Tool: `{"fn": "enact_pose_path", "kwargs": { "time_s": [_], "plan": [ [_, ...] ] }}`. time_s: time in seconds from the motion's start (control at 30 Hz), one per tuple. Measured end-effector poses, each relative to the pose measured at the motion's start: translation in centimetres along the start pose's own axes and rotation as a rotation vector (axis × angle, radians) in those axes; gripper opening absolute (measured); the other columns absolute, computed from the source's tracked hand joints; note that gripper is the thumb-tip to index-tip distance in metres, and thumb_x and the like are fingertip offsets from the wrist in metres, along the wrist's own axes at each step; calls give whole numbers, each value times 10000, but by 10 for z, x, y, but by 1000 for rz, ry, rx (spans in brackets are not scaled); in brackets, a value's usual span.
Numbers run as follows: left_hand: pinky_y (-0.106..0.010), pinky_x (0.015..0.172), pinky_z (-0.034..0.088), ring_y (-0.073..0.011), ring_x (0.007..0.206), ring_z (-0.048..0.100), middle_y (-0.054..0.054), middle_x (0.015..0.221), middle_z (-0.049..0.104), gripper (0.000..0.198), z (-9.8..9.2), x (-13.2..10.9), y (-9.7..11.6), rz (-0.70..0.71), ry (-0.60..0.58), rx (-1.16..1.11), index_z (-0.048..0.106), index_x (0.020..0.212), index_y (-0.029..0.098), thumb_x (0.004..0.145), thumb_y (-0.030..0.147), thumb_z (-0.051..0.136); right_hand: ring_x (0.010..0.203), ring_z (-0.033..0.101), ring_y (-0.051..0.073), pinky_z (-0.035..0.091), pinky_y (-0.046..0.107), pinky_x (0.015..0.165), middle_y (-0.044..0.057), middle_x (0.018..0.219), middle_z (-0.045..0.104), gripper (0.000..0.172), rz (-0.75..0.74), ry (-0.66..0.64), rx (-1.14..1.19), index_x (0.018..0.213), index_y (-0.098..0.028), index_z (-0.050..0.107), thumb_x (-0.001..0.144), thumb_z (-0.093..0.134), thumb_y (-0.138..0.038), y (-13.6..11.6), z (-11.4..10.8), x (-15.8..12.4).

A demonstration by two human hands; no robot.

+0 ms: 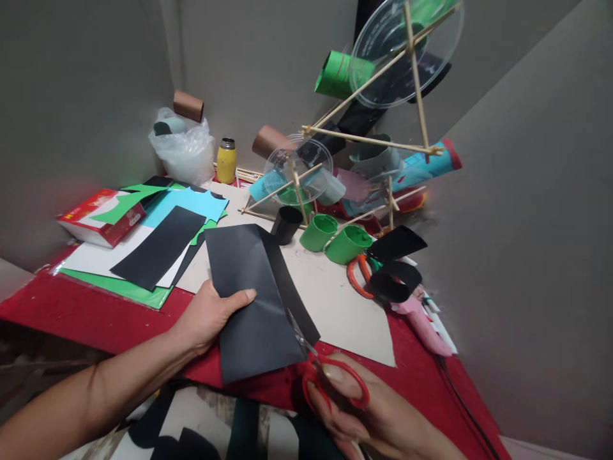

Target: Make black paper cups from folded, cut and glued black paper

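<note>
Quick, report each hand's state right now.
Left hand: gripping the black paper.
Right hand: holding the red scissors, blades at the paper's edge.

Open room: the bare card [345, 306] right of the black sheet [253, 300]. Behind it, cups [318, 231] and a stick frame [364, 140] block the way. Papers [143, 255] crowd the worktop's [71, 306] left, a glue gun [424, 322] its right, scissors [335, 361] the near edge.

dim, soft indoor light, edges warped (wide lens), mild glare on plastic.
</note>
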State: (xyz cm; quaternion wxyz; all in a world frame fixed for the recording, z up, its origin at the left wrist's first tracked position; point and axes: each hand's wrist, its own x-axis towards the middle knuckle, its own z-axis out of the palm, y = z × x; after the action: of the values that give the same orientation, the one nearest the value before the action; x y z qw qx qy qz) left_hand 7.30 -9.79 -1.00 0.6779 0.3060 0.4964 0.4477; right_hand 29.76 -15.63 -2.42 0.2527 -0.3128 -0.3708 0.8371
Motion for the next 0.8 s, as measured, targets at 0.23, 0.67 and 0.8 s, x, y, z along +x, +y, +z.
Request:
{"fn": "enact_pose_path", "kwargs": {
  "time_s": [0.23, 0.67, 0.8],
  "plan": [
    [-344, 775, 554, -211, 784, 691, -99, 977, 740, 382, 4, -3, -2, 0, 10, -42, 683, 1004, 144, 693, 328, 808, 242, 348, 46, 317, 132, 297, -95, 311, 359, 574, 52, 85, -205, 605, -127, 595, 825, 565, -656, -9, -7, 7],
    [-320, 743, 552, -211, 794, 690, -47, 916, 743, 347, 7, 9, 11, 114, 107, -50, 681, 954, 172, 664, 304, 816, 335, 144, 28, 190, 143, 329, -118, 374, 248, 370, 211, 66, 154, 673, -143, 661, 786, 712, -492, -61, -1, 14],
    [-338, 752, 553, -239, 847, 692, -58, 951, 745, 348, 6, 8, 19, 152, 110, -5, 680, 990, 178, 686, 304, 796, 341, 104, 15, 130, 153, 329, -120, 384, 237, 393, 170, 127, 90, 626, -143, 624, 784, 731, -486, -55, -7, 15]
  ]
}}
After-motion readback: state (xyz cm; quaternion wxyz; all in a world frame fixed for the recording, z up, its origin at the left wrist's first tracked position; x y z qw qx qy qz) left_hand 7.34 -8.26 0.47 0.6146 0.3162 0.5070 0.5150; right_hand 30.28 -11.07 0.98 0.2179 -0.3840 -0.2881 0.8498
